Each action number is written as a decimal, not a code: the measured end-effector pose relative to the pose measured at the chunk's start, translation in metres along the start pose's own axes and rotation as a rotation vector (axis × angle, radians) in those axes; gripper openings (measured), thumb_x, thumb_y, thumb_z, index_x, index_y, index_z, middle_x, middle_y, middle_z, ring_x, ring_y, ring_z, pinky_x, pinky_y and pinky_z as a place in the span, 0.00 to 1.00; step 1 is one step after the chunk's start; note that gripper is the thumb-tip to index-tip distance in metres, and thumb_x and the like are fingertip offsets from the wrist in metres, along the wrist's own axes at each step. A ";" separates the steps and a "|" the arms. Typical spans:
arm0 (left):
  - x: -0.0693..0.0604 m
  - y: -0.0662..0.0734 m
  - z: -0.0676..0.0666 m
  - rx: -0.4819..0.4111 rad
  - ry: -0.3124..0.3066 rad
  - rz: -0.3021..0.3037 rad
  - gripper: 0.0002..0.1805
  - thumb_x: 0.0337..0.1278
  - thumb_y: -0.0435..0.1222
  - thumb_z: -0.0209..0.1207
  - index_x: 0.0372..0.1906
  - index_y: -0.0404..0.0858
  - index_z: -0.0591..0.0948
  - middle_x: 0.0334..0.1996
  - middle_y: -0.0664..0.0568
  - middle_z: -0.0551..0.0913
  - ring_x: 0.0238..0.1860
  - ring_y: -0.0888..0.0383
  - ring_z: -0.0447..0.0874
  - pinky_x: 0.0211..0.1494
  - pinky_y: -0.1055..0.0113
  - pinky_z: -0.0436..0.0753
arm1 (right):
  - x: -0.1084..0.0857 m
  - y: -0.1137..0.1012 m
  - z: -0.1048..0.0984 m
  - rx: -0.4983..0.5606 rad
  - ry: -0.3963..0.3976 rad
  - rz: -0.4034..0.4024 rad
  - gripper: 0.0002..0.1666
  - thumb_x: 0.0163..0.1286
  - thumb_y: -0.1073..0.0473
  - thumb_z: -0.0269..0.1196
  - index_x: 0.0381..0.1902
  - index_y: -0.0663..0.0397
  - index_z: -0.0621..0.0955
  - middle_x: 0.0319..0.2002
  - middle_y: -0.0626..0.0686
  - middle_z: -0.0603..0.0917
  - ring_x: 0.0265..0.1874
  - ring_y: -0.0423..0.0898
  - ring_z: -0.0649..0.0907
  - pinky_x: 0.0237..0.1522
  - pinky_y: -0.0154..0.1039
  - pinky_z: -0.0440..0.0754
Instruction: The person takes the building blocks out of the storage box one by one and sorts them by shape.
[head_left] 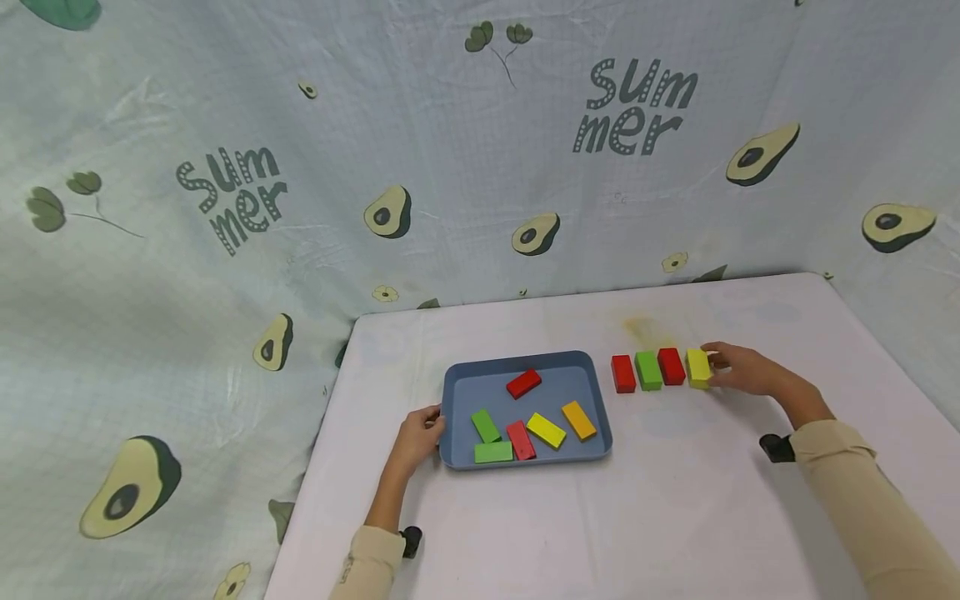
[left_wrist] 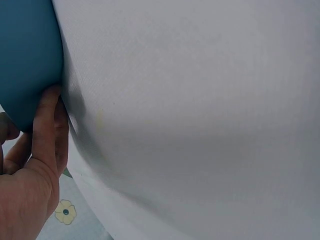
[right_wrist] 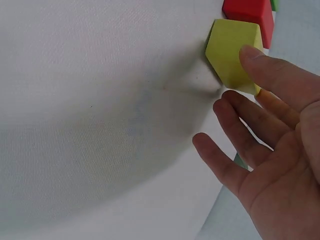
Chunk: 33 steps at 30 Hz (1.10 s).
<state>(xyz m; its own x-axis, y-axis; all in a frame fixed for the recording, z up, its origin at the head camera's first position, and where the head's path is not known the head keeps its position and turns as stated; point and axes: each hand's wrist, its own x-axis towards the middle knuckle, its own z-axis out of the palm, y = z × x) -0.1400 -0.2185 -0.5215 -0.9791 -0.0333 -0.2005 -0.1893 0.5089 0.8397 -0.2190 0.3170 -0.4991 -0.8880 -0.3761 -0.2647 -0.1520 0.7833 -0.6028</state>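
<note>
My left hand (head_left: 417, 435) holds the left edge of a blue-grey tray (head_left: 480, 366), whose outer wall (left_wrist: 30, 55) shows in the left wrist view. Inside the tray lie red, green, yellow and orange blocks, among them an orange block (head_left: 579, 421) at the right. To the right of the tray, my right hand (head_left: 742, 369) pinches a yellow block (right_wrist: 232, 52) between thumb and index finger, the other fingers spread apart. That block is at the right end of a row, beside a red block (head_left: 671, 367); a green block (head_left: 648, 371) and another red block (head_left: 623, 374) come further left.
A white table (head_left: 525, 533) carries everything, its far edge close to a hanging cloth (head_left: 450, 125) printed with avocados and lettering. A yellowish stain (head_left: 641, 327) marks the tabletop behind the row. Dark wrist cameras sit on both wrists.
</note>
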 end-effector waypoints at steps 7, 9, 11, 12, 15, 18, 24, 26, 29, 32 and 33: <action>0.001 -0.001 0.000 0.009 0.002 0.003 0.21 0.65 0.32 0.50 0.59 0.26 0.72 0.48 0.38 0.79 0.45 0.49 0.80 0.33 0.63 0.82 | 0.001 -0.001 -0.001 -0.025 0.003 -0.001 0.37 0.64 0.64 0.61 0.63 0.78 0.59 0.54 0.77 0.71 0.53 0.70 0.70 0.52 0.64 0.67; 0.001 -0.001 0.000 0.015 0.004 0.003 0.20 0.65 0.32 0.50 0.59 0.26 0.73 0.48 0.38 0.79 0.45 0.49 0.80 0.33 0.63 0.81 | 0.003 -0.002 -0.002 -0.028 -0.007 -0.006 0.37 0.64 0.64 0.61 0.64 0.77 0.59 0.54 0.76 0.71 0.53 0.69 0.71 0.53 0.64 0.67; 0.000 -0.001 0.001 0.018 0.004 0.004 0.20 0.66 0.32 0.50 0.59 0.26 0.73 0.49 0.38 0.79 0.45 0.49 0.79 0.34 0.63 0.81 | 0.004 -0.002 -0.003 -0.029 -0.018 -0.007 0.37 0.65 0.64 0.61 0.65 0.76 0.58 0.54 0.76 0.71 0.53 0.69 0.71 0.53 0.64 0.67; 0.000 -0.001 0.001 0.019 0.005 0.004 0.20 0.66 0.32 0.50 0.59 0.27 0.73 0.49 0.38 0.79 0.45 0.49 0.79 0.34 0.63 0.81 | 0.005 -0.002 -0.003 -0.025 -0.025 -0.005 0.37 0.65 0.63 0.61 0.65 0.75 0.58 0.54 0.76 0.71 0.53 0.69 0.71 0.53 0.64 0.67; 0.000 -0.001 0.001 0.017 0.005 0.004 0.20 0.66 0.32 0.50 0.60 0.27 0.73 0.50 0.38 0.79 0.46 0.48 0.79 0.35 0.63 0.81 | 0.007 -0.001 -0.004 -0.022 -0.037 -0.003 0.38 0.65 0.63 0.61 0.65 0.74 0.58 0.54 0.76 0.71 0.53 0.69 0.71 0.53 0.64 0.67; 0.000 -0.001 0.001 0.008 0.006 -0.003 0.20 0.66 0.32 0.50 0.60 0.26 0.72 0.50 0.37 0.79 0.47 0.48 0.79 0.35 0.63 0.82 | 0.007 -0.001 -0.004 -0.018 -0.044 -0.003 0.37 0.65 0.63 0.60 0.66 0.74 0.58 0.54 0.76 0.71 0.53 0.69 0.71 0.53 0.64 0.68; 0.001 -0.003 0.002 0.010 0.002 -0.006 0.21 0.66 0.32 0.50 0.60 0.26 0.72 0.50 0.37 0.78 0.47 0.47 0.79 0.35 0.63 0.82 | 0.006 0.001 -0.001 -0.014 -0.043 0.002 0.38 0.66 0.63 0.60 0.66 0.74 0.56 0.55 0.77 0.70 0.53 0.69 0.70 0.53 0.64 0.67; 0.001 -0.003 0.002 0.012 0.005 -0.004 0.21 0.65 0.32 0.50 0.60 0.26 0.72 0.50 0.37 0.78 0.47 0.47 0.79 0.35 0.63 0.82 | 0.007 0.001 -0.001 -0.014 -0.042 0.006 0.39 0.66 0.63 0.60 0.67 0.74 0.55 0.55 0.77 0.69 0.54 0.69 0.70 0.53 0.64 0.67; 0.001 -0.004 0.002 0.009 0.008 -0.004 0.21 0.66 0.32 0.50 0.60 0.27 0.73 0.51 0.38 0.78 0.47 0.48 0.79 0.35 0.63 0.82 | 0.007 0.001 0.000 -0.019 -0.043 0.019 0.41 0.65 0.62 0.60 0.68 0.74 0.54 0.56 0.77 0.69 0.54 0.69 0.70 0.54 0.64 0.67; 0.001 -0.004 0.001 0.012 0.006 0.002 0.21 0.65 0.32 0.49 0.60 0.27 0.72 0.51 0.38 0.78 0.47 0.48 0.79 0.35 0.63 0.82 | 0.007 -0.001 -0.001 -0.020 -0.039 0.041 0.43 0.65 0.59 0.61 0.68 0.73 0.53 0.57 0.77 0.68 0.55 0.70 0.68 0.54 0.65 0.66; 0.002 -0.005 0.001 0.015 0.005 0.005 0.21 0.65 0.32 0.49 0.60 0.27 0.72 0.50 0.37 0.78 0.47 0.48 0.79 0.34 0.63 0.82 | 0.006 -0.002 -0.002 -0.022 -0.033 0.046 0.44 0.65 0.57 0.61 0.68 0.73 0.53 0.57 0.77 0.67 0.56 0.70 0.67 0.54 0.65 0.66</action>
<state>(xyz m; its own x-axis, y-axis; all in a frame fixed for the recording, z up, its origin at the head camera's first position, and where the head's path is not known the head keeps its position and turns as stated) -0.1409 -0.2200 -0.5265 -0.9805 -0.0347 -0.1935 -0.1829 0.5220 0.8331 -0.2250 0.3144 -0.4985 -0.8797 -0.3549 -0.3166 -0.1208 0.8106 -0.5730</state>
